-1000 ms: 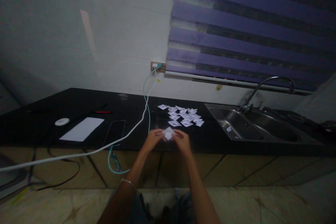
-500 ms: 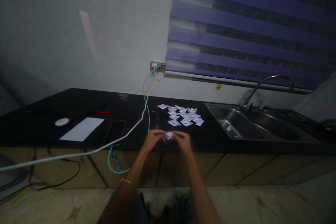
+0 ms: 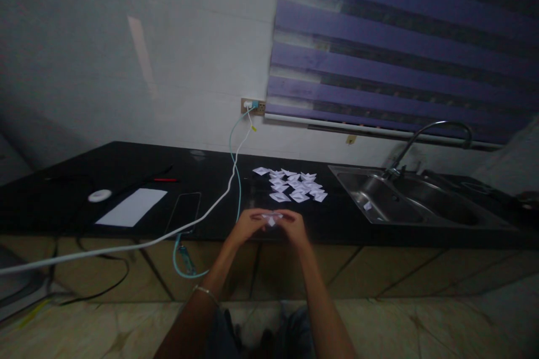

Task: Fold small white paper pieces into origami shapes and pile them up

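Between my two hands is a small piece of folded white paper (image 3: 272,220), held just above the counter's front edge. My left hand (image 3: 249,224) pinches its left side, and my right hand (image 3: 292,225) pinches its right side. Fingers cover much of the paper, and its exact shape is hard to make out. Just beyond my hands, several folded paper boats (image 3: 297,185) lie grouped on the black counter (image 3: 219,179).
A white paper stack (image 3: 132,207), a roll of tape (image 3: 100,196) and a phone (image 3: 184,212) lie at the left. A white cable (image 3: 219,196) crosses the counter to a wall socket (image 3: 252,106). On the right is a steel sink (image 3: 391,199) with a tap (image 3: 438,124).
My hands have drawn slightly closer together around the folded paper, which now shows a different outline, wider at the top with a point below. The things on the counter have not moved.
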Motion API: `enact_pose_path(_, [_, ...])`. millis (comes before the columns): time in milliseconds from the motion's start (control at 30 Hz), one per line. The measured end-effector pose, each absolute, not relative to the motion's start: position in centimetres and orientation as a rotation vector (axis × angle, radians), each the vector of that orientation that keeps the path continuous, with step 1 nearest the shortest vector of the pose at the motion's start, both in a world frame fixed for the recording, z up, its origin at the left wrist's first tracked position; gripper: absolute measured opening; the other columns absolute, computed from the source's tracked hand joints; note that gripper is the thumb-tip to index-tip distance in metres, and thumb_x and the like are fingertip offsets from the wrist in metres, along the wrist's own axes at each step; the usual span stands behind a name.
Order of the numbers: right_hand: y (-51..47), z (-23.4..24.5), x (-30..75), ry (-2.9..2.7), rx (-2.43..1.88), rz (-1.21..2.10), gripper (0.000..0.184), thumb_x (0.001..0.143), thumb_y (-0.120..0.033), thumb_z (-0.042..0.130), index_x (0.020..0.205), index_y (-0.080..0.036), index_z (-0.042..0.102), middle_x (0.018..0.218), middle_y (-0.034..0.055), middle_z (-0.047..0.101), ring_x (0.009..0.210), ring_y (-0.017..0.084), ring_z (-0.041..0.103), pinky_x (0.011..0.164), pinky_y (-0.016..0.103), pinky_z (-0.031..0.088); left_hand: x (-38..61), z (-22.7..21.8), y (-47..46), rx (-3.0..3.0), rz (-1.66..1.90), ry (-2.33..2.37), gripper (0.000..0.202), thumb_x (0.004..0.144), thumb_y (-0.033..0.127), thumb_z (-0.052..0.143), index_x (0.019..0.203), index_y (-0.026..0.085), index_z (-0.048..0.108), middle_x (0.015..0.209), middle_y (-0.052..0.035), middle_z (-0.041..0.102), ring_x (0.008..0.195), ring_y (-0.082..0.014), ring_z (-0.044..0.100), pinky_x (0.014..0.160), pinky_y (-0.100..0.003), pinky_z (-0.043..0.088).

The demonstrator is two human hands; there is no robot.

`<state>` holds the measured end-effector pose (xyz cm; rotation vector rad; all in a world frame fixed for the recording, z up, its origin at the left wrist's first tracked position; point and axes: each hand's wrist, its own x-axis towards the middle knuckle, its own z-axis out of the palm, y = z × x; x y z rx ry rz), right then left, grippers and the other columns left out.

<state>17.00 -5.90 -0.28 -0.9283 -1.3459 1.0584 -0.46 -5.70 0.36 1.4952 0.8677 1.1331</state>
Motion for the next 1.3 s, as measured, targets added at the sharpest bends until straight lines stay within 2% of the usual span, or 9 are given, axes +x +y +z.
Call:
enact_pose_path(167, [-5.8, -0.5, 16.8, -1.344, -0.909, 1.077, 0.028, 0.062, -0.030, 0.076, 0.086, -0.018, 0.071, 0.085, 0.0067, 0.071, 0.079, 0.023, 0.065, 0.074, 0.034, 0.051, -0.3, -0.1, -5.5, 1.483, 1.130, 0.936, 0.042, 0.066, 0.037, 0.072, 0.099, 0.012, 0.063, 0.071, -0.0044, 0.068, 0.056, -0.0132, 0.060, 0.053, -0.022, 0.045])
enact_pose_path(300, [-5.8, -0.4, 16.8, -1.375, -0.893, 1.069, 0.023, 0.062, -0.027, 0.075, 0.082, -0.017, 0.071, 0.081, 0.0064, 0.071, 0.078, 0.022, 0.065, 0.073, 0.032, 0.051, -0.3, -0.1, -5.5, 1.509, 1.138, 0.911, 0.036, 0.068, 0.037, 0.070, 0.093, 0.012, 0.066, 0.076, -0.0065, 0.069, 0.057, -0.0134, 0.060, 0.054, -0.022, 0.045])
enact_pose_path(633, [-6.1, -0.6, 17.1, -1.418, -0.903, 0.967, 0.013, 0.069, -0.022, 0.067, 0.080, -0.019, 0.074, 0.085, 0.0073, 0.073, 0.082, 0.024, 0.067, 0.078, 0.036, 0.050, -1.0, 1.0, -5.7, 1.535, 1.173, 0.954, 0.019, 0.067, 0.030, 0.068, 0.065, 0.012, 0.072, 0.060, -0.0058, 0.068, 0.060, -0.0181, 0.061, 0.065, -0.028, 0.045])
enact_pose_path(700, [-6.2, -0.6, 17.1, -1.406, -0.919, 0.953, 0.013, 0.069, -0.021, 0.066, 0.079, -0.019, 0.074, 0.085, 0.0073, 0.073, 0.083, 0.024, 0.067, 0.079, 0.036, 0.050, -1.1, 1.1, -5.7, 1.511, 1.174, 0.916, 0.021, 0.068, 0.031, 0.067, 0.071, 0.012, 0.072, 0.062, -0.0055, 0.068, 0.060, -0.0175, 0.061, 0.065, -0.028, 0.045])
enact_pose_path(833, [-6.1, -0.7, 17.2, -1.372, -0.956, 0.948, 0.014, 0.068, -0.019, 0.066, 0.079, -0.019, 0.074, 0.084, 0.0073, 0.073, 0.082, 0.024, 0.067, 0.078, 0.036, 0.050, -1.2, 1.1, -5.8, 1.421, 1.140, 0.834, 0.041, 0.076, 0.040, 0.059, 0.105, 0.012, 0.064, 0.065, -0.0031, 0.066, 0.055, -0.0140, 0.059, 0.055, -0.023, 0.040])
enact_pose_path(900, [-6.0, -0.9, 17.2, -1.370, -0.963, 0.947, 0.014, 0.067, -0.019, 0.066, 0.079, -0.019, 0.074, 0.083, 0.0073, 0.073, 0.081, 0.024, 0.067, 0.077, 0.035, 0.050, -1.0, 1.1, -5.7, 1.412, 1.094, 0.859, 0.044, 0.082, 0.047, 0.050, 0.109, 0.013, 0.059, 0.064, -0.0021, 0.064, 0.052, -0.0121, 0.058, 0.049, -0.020, 0.036])
enact_pose_path(1033, [-5.8, -1.3, 17.1, -1.333, -0.969, 0.938, 0.014, 0.067, -0.021, 0.066, 0.078, -0.018, 0.074, 0.081, 0.0072, 0.073, 0.077, 0.023, 0.067, 0.073, 0.034, 0.051, -0.3, 1.0, -5.6, 1.603, 0.956, 0.897, 0.046, 0.083, 0.053, 0.046, 0.088, 0.011, 0.064, 0.066, -0.0046, 0.065, 0.054, -0.0124, 0.056, 0.052, -0.022, 0.039])
enact_pose_path(1167, [-6.1, -1.1, 17.3, -1.369, -0.944, 0.955, 0.014, 0.070, -0.022, 0.064, 0.079, -0.018, 0.074, 0.080, 0.0066, 0.072, 0.077, 0.022, 0.066, 0.072, 0.032, 0.049, -0.1, 0.9, -5.9, 1.708, 0.894, 0.954, 0.048, 0.083, 0.054, 0.044, 0.082, 0.010, 0.064, 0.061, -0.0036, 0.063, 0.055, -0.0131, 0.055, 0.055, -0.023, 0.041])
enact_pose_path(1300, [-6.3, -0.7, 17.4, -1.392, -0.923, 0.998, 0.020, 0.076, -0.028, 0.059, 0.083, -0.017, 0.073, 0.075, 0.0052, 0.070, 0.068, 0.018, 0.063, 0.062, 0.027, 0.047, -0.2, 1.0, -6.3, 1.723, 0.918, 0.977, 0.046, 0.084, 0.053, 0.043, 0.075, 0.012, 0.062, 0.059, -0.0020, 0.060, 0.056, -0.0126, 0.055, 0.056, -0.023, 0.041])
